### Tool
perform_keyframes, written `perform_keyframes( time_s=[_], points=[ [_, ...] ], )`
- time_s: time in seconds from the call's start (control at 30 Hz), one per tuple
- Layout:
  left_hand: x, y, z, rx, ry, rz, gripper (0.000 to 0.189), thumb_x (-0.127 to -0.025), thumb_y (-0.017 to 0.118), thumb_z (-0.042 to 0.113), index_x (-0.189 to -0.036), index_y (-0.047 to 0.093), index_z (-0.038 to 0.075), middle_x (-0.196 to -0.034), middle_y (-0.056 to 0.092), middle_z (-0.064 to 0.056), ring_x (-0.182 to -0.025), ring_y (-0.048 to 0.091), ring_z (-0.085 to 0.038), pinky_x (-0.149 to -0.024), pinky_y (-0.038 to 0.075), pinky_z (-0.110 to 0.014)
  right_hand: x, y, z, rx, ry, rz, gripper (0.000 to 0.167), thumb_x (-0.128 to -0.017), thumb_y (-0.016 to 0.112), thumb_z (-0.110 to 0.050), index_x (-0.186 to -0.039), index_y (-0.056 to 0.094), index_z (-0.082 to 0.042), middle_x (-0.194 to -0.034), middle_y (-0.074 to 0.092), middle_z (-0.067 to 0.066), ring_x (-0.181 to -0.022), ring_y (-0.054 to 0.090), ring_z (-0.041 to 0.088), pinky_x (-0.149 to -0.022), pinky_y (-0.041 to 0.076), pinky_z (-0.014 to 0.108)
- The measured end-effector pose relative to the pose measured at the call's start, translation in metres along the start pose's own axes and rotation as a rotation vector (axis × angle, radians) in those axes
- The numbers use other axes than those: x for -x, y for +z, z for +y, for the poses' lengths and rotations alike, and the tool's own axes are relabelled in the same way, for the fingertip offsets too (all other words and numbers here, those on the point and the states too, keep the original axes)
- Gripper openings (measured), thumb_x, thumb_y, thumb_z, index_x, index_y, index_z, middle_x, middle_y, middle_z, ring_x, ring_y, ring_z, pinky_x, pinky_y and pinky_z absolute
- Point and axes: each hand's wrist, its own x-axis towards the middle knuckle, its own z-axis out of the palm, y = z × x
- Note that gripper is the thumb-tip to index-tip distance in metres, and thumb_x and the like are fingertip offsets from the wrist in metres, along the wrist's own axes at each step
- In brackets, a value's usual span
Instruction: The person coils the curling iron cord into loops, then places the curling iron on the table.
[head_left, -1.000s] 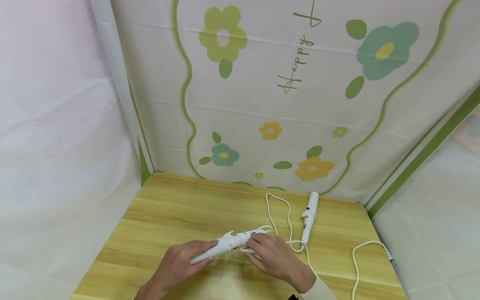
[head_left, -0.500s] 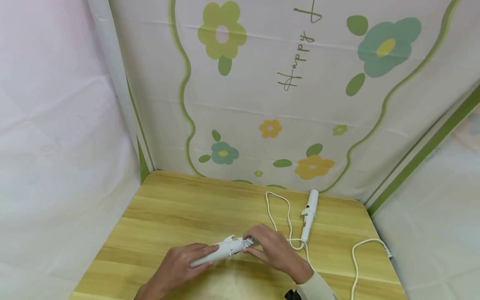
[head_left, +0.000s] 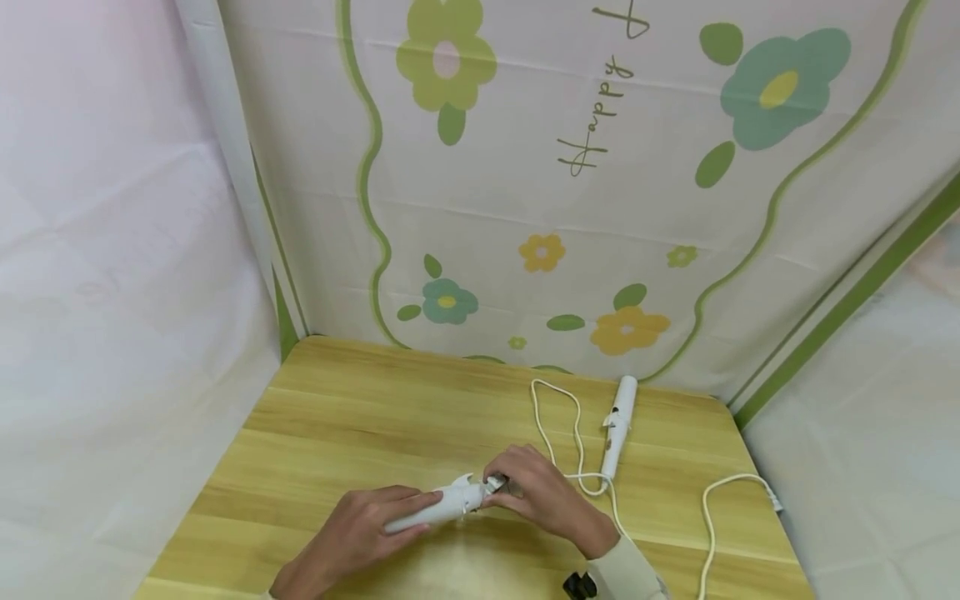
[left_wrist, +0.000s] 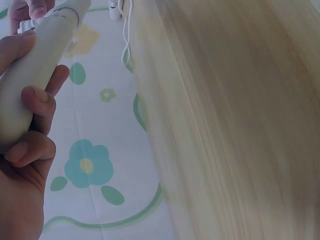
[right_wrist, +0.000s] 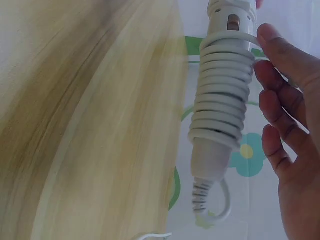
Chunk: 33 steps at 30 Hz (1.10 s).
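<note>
My left hand (head_left: 367, 521) grips the smooth barrel end of a white curling iron (head_left: 431, 510), fingers wrapped round it in the left wrist view. The iron is held above the table, tilted up towards the right. Its white cord (right_wrist: 220, 95) is wound in several tight turns round the handle, and a small loop hangs by the ribbed strain relief (right_wrist: 200, 195). My right hand (head_left: 542, 496) is at the handle end, with thumb and forefinger pinching the loose cord beside the top turn. The cord's plug is hidden.
A second white curling iron (head_left: 619, 425) lies at the back right of the wooden table (head_left: 337, 417). Its loose cord (head_left: 579, 433) loops to its left and runs towards the front. Another stretch of cord with a plug (head_left: 775, 502) lies near the right edge. Floral cloth (head_left: 495, 183) hangs behind.
My right hand has moved from below the handle to over it, taking the cord round. My left hand keeps its grip on the barrel. The head view has tilted slightly.
</note>
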Motion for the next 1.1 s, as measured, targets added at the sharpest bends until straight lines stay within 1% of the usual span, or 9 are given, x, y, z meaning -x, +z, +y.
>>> perform_keyframes(
  time_s=[0.2, 0.3, 0.37, 0.47, 0.6, 0.7, 0.8, 0.93, 1.1],
  points=[
    [0.002, -0.003, -0.006, -0.047, 0.086, 0.016, 0.044, -0.092, 0.089, 0.034, -0.134, 0.078, 0.025, -0.106, 0.083, 0.004, -0.075, 0.074, -0.002, -0.062, 0.053, -0.011, 0.003, 0.003, 0.004, -0.101, 0.111, -0.082, 0.034, -0.096, 0.079, -0.042, -0.122, 0.07, -0.022, -0.118, 0.073, -0.01, -0.11, 0.067, 0.009, -0.098, 0.054, 0.041],
    [0.005, -0.003, -0.008, -0.069, 0.101, 0.019, 0.043, -0.093, 0.088, 0.036, -0.133, 0.079, 0.026, -0.105, 0.082, 0.006, -0.072, 0.072, 0.0, -0.06, 0.051, -0.009, 0.003, 0.007, 0.006, -0.136, 0.176, -0.139, 0.045, -0.098, 0.077, -0.047, -0.132, 0.07, -0.018, -0.121, 0.077, -0.007, -0.112, 0.071, 0.011, -0.102, 0.056, 0.046],
    [0.007, -0.002, -0.009, -0.078, 0.105, 0.022, 0.043, -0.092, 0.088, 0.035, -0.133, 0.079, 0.025, -0.105, 0.083, 0.005, -0.07, 0.071, 0.001, -0.059, 0.05, -0.008, 0.002, 0.01, 0.009, -0.116, 0.223, -0.169, 0.052, -0.099, 0.075, -0.054, -0.136, 0.069, -0.019, -0.119, 0.079, -0.007, -0.109, 0.073, 0.01, -0.101, 0.058, 0.045],
    [0.01, 0.0, -0.012, -0.109, 0.11, 0.028, 0.038, -0.097, 0.084, 0.037, -0.132, 0.079, 0.025, -0.104, 0.083, 0.004, -0.07, 0.072, -0.001, -0.058, 0.051, -0.009, 0.002, 0.016, 0.014, -0.055, 0.257, -0.195, 0.053, -0.099, 0.072, -0.063, -0.131, 0.073, -0.021, -0.108, 0.08, -0.01, -0.095, 0.072, 0.004, -0.089, 0.059, 0.035],
    [0.015, 0.002, -0.016, -0.139, 0.108, 0.036, 0.034, -0.103, 0.077, 0.039, -0.133, 0.079, 0.023, -0.106, 0.083, 0.003, -0.075, 0.077, -0.006, -0.061, 0.056, -0.014, 0.002, 0.024, 0.021, -0.025, 0.238, -0.201, 0.046, -0.1, 0.069, -0.066, -0.112, 0.08, -0.023, -0.097, 0.079, -0.013, -0.082, 0.065, -0.003, -0.077, 0.055, 0.024],
    [0.02, 0.002, -0.019, -0.135, 0.058, 0.023, 0.038, -0.101, 0.08, 0.037, -0.135, 0.078, 0.02, -0.109, 0.083, 0.001, -0.082, 0.079, -0.01, -0.066, 0.06, -0.018, -0.001, 0.031, 0.023, -0.028, 0.252, -0.195, 0.046, -0.099, 0.07, -0.067, -0.11, 0.081, -0.024, -0.099, 0.079, -0.013, -0.084, 0.065, -0.003, -0.078, 0.053, 0.024],
    [0.025, 0.002, -0.021, -0.148, -0.04, -0.003, 0.047, -0.092, 0.088, 0.032, -0.136, 0.077, 0.018, -0.115, 0.082, -0.001, -0.09, 0.08, -0.014, -0.072, 0.063, -0.023, -0.006, 0.039, 0.023, -0.005, 0.283, -0.182, 0.049, -0.097, 0.071, -0.069, -0.116, 0.081, -0.025, -0.108, 0.079, -0.011, -0.094, 0.067, 0.003, -0.083, 0.055, 0.028],
    [0.031, 0.001, -0.024, -0.207, -0.179, -0.041, 0.057, -0.084, 0.093, 0.029, -0.138, 0.076, 0.019, -0.121, 0.081, -0.002, -0.097, 0.079, -0.016, -0.077, 0.064, -0.029, -0.016, 0.05, 0.022, 0.058, 0.3, -0.15, 0.049, -0.095, 0.075, -0.065, -0.123, 0.078, -0.025, -0.118, 0.078, -0.009, -0.105, 0.068, 0.009, -0.09, 0.057, 0.032],
    [0.033, 0.0, -0.031, -0.273, -0.286, -0.052, 0.06, -0.08, 0.097, 0.026, -0.136, 0.077, 0.017, -0.121, 0.081, -0.002, -0.099, 0.078, -0.018, -0.081, 0.065, -0.036, -0.033, 0.062, 0.021, 0.152, 0.28, -0.113, 0.048, -0.091, 0.082, -0.058, -0.126, 0.077, -0.025, -0.12, 0.077, -0.008, -0.108, 0.068, 0.012, -0.092, 0.057, 0.035]
  ],
)
